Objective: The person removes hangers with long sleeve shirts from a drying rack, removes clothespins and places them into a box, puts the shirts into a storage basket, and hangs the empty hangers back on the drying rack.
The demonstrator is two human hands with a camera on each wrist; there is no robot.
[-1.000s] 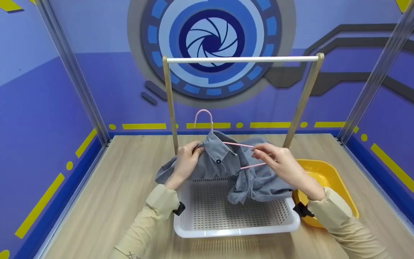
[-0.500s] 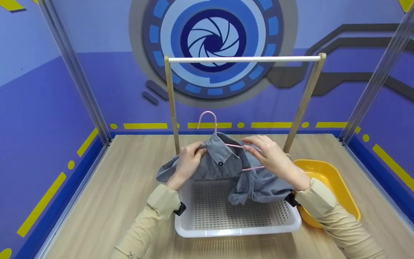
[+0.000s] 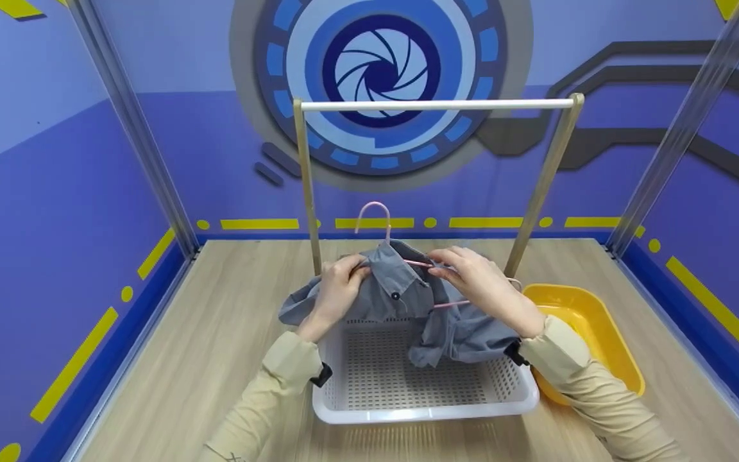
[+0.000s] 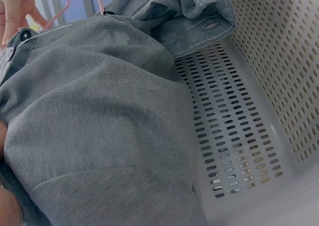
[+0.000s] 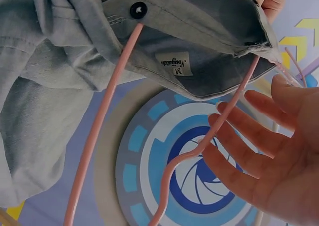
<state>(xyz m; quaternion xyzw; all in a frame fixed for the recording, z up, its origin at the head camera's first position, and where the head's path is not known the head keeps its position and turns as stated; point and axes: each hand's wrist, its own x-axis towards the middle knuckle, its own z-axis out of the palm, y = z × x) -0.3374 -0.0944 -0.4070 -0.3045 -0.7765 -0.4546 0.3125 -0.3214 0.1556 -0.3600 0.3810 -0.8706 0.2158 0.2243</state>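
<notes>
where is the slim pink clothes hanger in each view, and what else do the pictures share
Head: the slim pink clothes hanger is central, hook above the gray cloth shirt, bars partly showing right of the collar.
Left wrist: only bits of it, near the top left, beyond the shirt.
Right wrist: two long bars run from the shirt down to the bottom edge.
Shared landmark: the shirt.

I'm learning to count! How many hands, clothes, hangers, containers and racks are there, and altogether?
Hands: 2 (left hand, right hand)
Clothes: 1 (grey shirt)
Hangers: 1 (pink hanger)
Containers: 2 (white basket, yellow tray)
Racks: 1 (clothes rack)
Total: 7
</notes>
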